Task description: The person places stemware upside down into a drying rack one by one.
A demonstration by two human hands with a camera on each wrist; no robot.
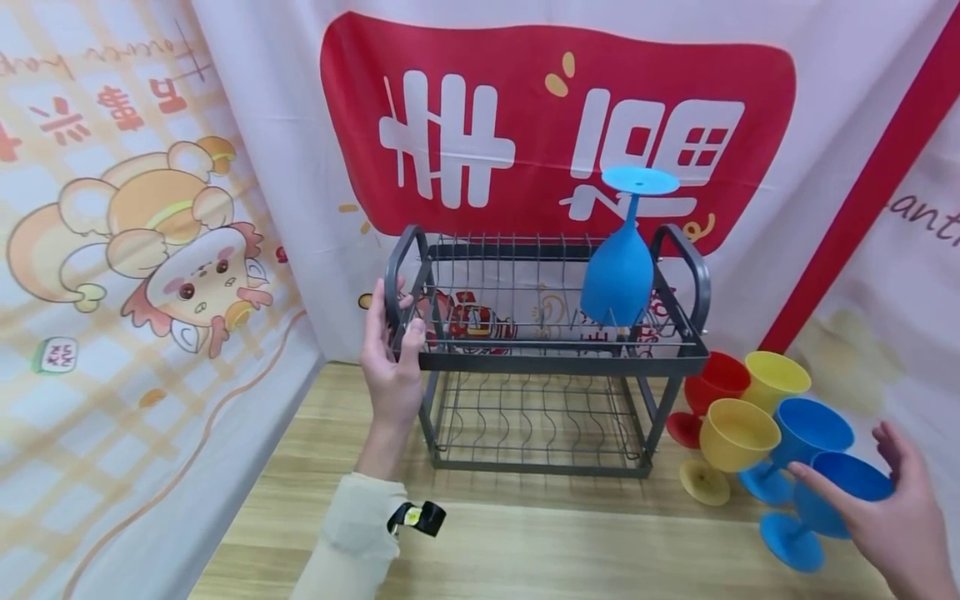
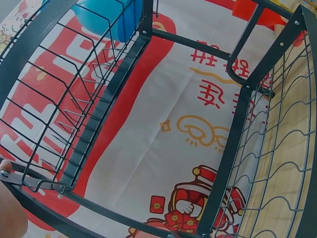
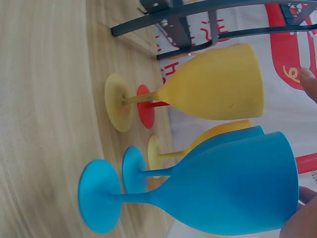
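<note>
A two-tier dark grey dish rack stands on the wooden table. My left hand grips its upper left side by the handle, thumb at the front. One blue goblet sits upside down on the upper tier, towards the right. At the right, my right hand is spread about the rim of the nearest upright blue goblet. In the right wrist view, its upper fingertip stands apart from that bowl, while the lower fingers overlap the rim. A second upright blue goblet stands just behind.
Right of the rack stand a tan-yellow goblet, a brighter yellow goblet and a red goblet, all upright and close together. Printed cloth hangs behind and at both sides. A black wrist strap is on the left sleeve.
</note>
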